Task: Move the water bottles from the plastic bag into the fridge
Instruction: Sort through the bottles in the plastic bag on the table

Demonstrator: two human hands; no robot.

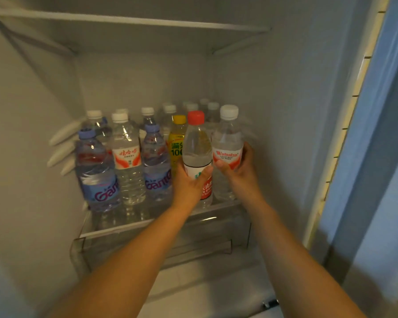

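Note:
Both my arms reach into the open fridge. My left hand (189,182) is wrapped around a red-capped water bottle (197,145) standing at the front of the glass shelf (115,228). My right hand (237,168) grips a white-capped bottle with a red and white label (228,138) just to its right, near the fridge's right wall. Both bottles are upright. Several more bottles stand on the shelf: two blue-capped ones (94,173), a white-capped one (126,157) and a yellow-capped drink (177,138). The plastic bag is out of view.
A second shelf (129,19) spans the fridge above, with tall free room over the bottle caps. A clear drawer (193,239) sits under the glass shelf. The fridge's door edge and seal (345,125) run down the right side.

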